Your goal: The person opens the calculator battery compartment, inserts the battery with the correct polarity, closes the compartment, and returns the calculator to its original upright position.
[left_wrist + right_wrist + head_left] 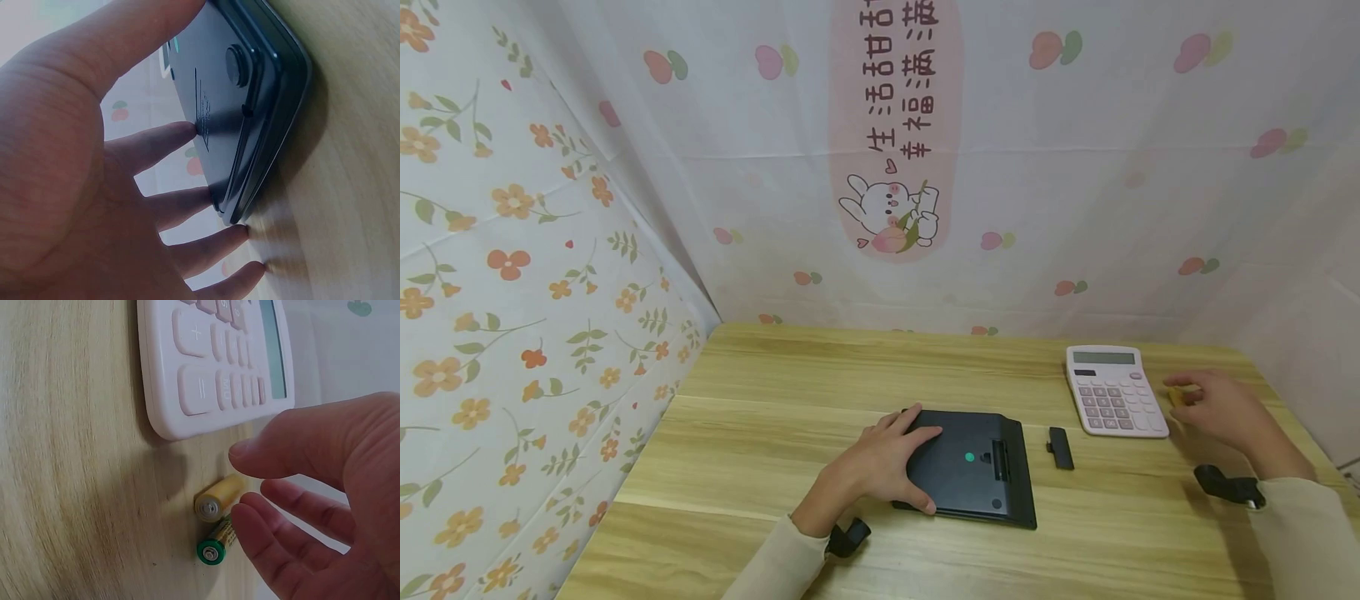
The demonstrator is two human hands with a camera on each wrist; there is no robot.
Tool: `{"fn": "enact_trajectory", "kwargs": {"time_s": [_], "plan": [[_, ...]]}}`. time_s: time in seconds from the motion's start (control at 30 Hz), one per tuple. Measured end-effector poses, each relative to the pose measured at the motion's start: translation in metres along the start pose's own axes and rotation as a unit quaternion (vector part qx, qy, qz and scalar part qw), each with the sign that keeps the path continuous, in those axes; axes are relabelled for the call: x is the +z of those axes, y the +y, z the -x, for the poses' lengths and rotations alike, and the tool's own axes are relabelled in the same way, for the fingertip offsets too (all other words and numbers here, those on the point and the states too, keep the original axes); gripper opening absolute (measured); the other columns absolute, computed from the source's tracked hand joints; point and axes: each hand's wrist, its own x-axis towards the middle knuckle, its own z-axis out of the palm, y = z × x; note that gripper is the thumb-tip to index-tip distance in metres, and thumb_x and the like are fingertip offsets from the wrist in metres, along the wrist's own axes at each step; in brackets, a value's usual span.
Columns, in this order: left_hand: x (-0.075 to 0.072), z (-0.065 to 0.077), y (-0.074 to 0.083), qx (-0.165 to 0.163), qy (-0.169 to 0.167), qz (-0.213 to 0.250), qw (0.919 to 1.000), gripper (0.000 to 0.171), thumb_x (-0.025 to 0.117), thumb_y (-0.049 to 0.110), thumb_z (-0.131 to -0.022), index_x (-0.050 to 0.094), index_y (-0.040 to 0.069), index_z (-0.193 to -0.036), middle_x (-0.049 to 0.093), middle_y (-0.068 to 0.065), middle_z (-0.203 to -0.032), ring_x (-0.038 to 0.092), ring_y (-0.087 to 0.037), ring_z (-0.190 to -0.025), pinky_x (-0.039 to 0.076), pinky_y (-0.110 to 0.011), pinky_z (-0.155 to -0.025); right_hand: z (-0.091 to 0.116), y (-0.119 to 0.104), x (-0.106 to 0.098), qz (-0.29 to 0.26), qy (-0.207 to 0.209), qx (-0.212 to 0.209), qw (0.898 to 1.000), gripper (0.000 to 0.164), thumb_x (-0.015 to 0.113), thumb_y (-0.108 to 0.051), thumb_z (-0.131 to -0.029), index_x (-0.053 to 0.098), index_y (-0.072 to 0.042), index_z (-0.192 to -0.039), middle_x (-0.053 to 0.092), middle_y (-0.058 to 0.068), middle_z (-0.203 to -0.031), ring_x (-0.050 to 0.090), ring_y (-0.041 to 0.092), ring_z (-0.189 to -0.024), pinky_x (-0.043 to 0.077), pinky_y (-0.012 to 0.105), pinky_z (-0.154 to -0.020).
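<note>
My left hand [880, 458] lies with spread fingers over the left part of a black flat device [962, 450], whose back faces up. An open battery slot [1000, 460] shows near its right side. In the left wrist view the thumb and index finger touch the device's back, and the outer fingers reach past its edge. On the right, my right hand [1225, 412] hovers with parted thumb and fingers over two batteries, a yellow battery [215, 499] and a green-ended battery [214, 549], lying side by side. Its fingertips are right at them.
A pink calculator [1116, 392] lies face up just left of the right hand. Between it and the black device is a small black battery cover [1061, 448]. The wooden table [790, 375] meets a printed curtain [1015, 183] at the back.
</note>
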Motion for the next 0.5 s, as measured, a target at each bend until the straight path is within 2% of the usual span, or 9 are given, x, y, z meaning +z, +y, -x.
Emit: {"fn": "enact_trajectory", "kwargs": {"time_s": [0.23,0.5], "plan": [[0.0,0.0,0.0,-0.001,0.002,-0.002,1.0,0.102,0.096,0.055,-0.081,0.048,0.032,-0.168,0.021,-0.006,-0.182,0.028,-0.039,-0.163,0.032,-0.065,-0.124,-0.002,-0.006,0.0,-0.009,-0.007,-0.003,1.0,0.047,0.079,-0.001,-0.089,0.063,0.021,-0.127,0.058,0.049,-0.132,0.067,0.065,-0.109,0.055,0.073,-0.085],[0.0,0.0,0.001,-0.002,0.0,-0.004,1.0,0.102,0.096,0.055,-0.081,0.048,0.032,-0.168,0.021,-0.005,-0.182,0.028,-0.038,-0.163,0.032,-0.065,-0.124,-0.011,-0.006,0.007,0.021,-0.013,-0.028,0.999,0.042,0.077,0.0,-0.085,0.068,0.019,-0.121,0.066,0.044,-0.122,0.07,0.058,-0.101,0.055,0.071,-0.083]]}}
